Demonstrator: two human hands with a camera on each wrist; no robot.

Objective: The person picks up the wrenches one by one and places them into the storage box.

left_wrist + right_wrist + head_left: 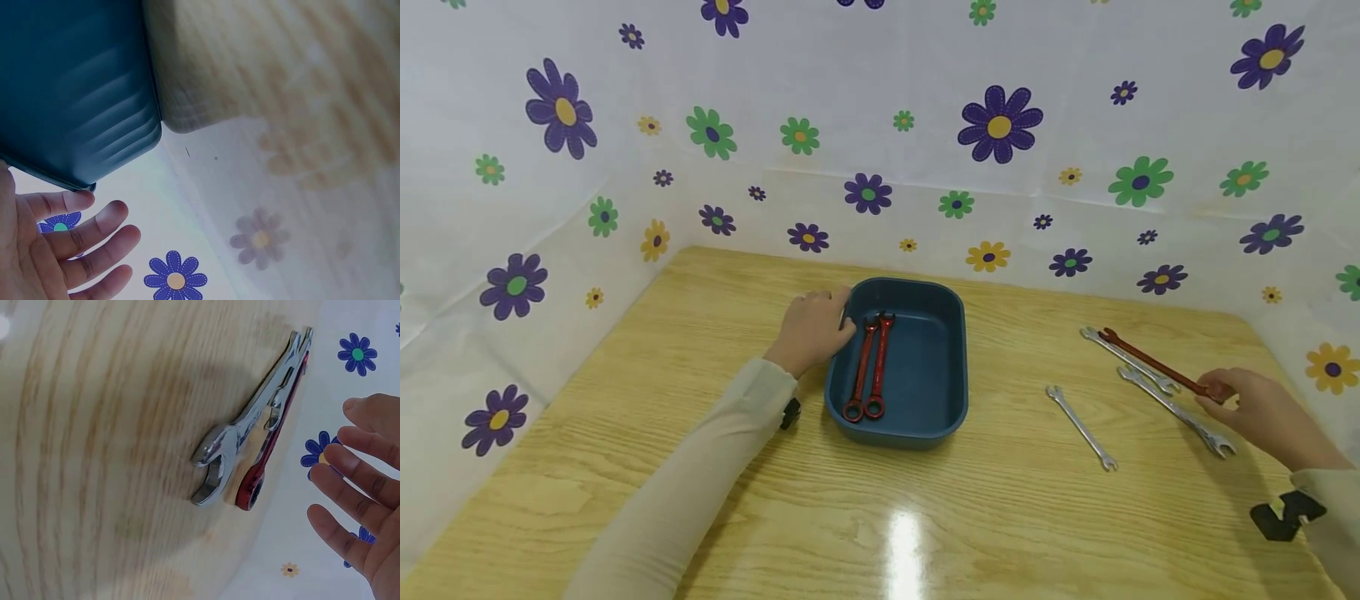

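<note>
A dark blue rectangular bin (925, 367) stands on the wooden table, with two red ratcheting wrenches (880, 367) lying side by side along its left wall. My left hand (812, 329) holds the bin's left rim, thumb lapping inside and the index fingertip against the outside; the other fingers stay loose in the left wrist view. At the right, my right hand (1255, 408) is at the ring end of another red wrench (265, 450). In the right wrist view its fingers (350, 465) are spread and apart from that wrench. Silver wrenches (219, 450) lie beside and under the red one.
A separate silver wrench (1081, 427) lies on the table between the bin and the other wrenches. White cloth (850, 83) printed with flowers walls off the back and sides. Light glares off the table (820, 517) at the front.
</note>
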